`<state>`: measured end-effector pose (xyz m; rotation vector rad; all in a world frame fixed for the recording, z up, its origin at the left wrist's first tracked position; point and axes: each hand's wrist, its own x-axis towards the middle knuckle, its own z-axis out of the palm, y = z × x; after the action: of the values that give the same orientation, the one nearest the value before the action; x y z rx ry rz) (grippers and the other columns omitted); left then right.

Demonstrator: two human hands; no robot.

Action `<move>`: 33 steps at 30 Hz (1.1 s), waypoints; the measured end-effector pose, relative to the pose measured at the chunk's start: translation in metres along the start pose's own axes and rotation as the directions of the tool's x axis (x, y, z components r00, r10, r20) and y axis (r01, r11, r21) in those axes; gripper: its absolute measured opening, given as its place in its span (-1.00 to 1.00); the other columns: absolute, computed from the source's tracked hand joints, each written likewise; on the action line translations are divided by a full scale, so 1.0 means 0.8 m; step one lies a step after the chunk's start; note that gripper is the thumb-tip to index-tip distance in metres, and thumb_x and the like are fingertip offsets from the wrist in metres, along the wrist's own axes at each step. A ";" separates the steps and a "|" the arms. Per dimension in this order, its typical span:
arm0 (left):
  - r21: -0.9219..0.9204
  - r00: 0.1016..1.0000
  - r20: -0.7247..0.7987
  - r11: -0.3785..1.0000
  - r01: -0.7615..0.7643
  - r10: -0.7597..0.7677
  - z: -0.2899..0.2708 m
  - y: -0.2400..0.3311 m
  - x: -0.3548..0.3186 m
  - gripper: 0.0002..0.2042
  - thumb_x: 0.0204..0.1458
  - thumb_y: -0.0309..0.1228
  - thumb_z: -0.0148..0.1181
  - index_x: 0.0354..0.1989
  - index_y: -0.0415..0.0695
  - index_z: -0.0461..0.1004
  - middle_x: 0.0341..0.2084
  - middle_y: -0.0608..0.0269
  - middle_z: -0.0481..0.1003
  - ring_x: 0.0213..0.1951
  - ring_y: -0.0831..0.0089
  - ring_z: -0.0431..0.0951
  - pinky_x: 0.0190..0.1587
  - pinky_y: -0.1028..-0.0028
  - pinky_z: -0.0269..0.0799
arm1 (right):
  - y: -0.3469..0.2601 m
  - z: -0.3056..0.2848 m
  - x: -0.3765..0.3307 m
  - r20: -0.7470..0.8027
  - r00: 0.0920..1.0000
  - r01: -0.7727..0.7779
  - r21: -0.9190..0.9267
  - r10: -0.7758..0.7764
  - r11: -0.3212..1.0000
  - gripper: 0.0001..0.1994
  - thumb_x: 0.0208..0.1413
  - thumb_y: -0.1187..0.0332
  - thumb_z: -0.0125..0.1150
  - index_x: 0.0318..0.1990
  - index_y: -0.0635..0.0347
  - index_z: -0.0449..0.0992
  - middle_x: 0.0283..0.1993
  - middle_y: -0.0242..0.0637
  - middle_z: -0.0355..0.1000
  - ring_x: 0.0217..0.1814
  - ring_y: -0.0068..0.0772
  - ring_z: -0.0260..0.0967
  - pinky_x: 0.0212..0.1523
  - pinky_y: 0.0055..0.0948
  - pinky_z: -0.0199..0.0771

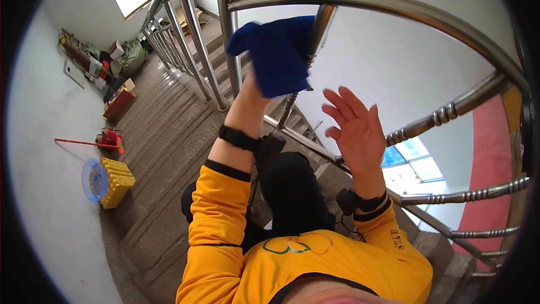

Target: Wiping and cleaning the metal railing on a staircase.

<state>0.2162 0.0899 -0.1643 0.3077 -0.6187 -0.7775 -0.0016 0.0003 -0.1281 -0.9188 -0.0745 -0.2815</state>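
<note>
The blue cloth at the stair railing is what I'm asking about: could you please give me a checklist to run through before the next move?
1. Blue cloth with the left hand: ok, it covers that hand.
2. Left fingers' grip: cannot tell, the cloth hides them.
3. Cloth pressed on the metal post: cannot tell, it overlaps the post in view, but pressure does not show.
4. Right hand free: ok, open and empty.
5. Right hand holding a rail for support: not ok, it grips none.
6. Yellow crate clear of both hands: ok, it is by the wall.
</note>
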 end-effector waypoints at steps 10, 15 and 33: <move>0.303 0.926 -0.371 0.951 0.054 0.066 -0.001 0.007 -0.112 -0.60 0.05 -0.19 0.10 -0.01 -0.16 0.37 -0.18 0.25 0.43 -0.12 0.41 0.41 -0.06 0.46 0.35 | 0.053 0.067 0.045 0.027 1.000 -0.011 -0.108 0.014 0.994 -0.38 0.27 -0.07 -0.38 0.28 0.25 0.05 0.29 -0.10 0.08 0.27 -0.33 0.09 0.12 -0.27 0.24; 0.762 0.904 -0.156 0.631 -0.146 0.398 0.015 -0.001 -0.106 -0.75 0.02 -0.35 0.15 -0.13 -0.14 0.39 -0.24 0.27 0.40 -0.18 0.49 0.39 -0.11 0.50 0.32 | 0.080 0.099 0.047 0.003 0.962 0.203 -0.679 -0.275 0.705 -0.58 0.19 0.26 0.01 0.13 0.30 0.26 -0.09 -0.23 0.42 -0.03 -0.55 0.30 -0.03 -0.55 0.28; 0.455 0.809 -0.401 0.860 -0.232 0.430 -0.013 0.082 -0.069 -0.68 0.15 -0.18 0.02 -0.03 -0.10 0.27 -0.26 0.38 0.37 -0.22 0.53 0.43 -0.15 0.50 0.42 | 0.054 0.025 0.135 -0.170 0.475 0.403 -0.830 -0.863 0.385 -0.74 0.05 0.44 0.18 -0.11 0.34 0.39 -0.26 -0.37 0.38 -0.18 -0.64 0.29 -0.12 -0.63 0.31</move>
<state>0.2287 0.1754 -0.1632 0.7165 -0.3178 -0.1975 0.1147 0.0181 -0.1296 -1.5071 0.2808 -1.5076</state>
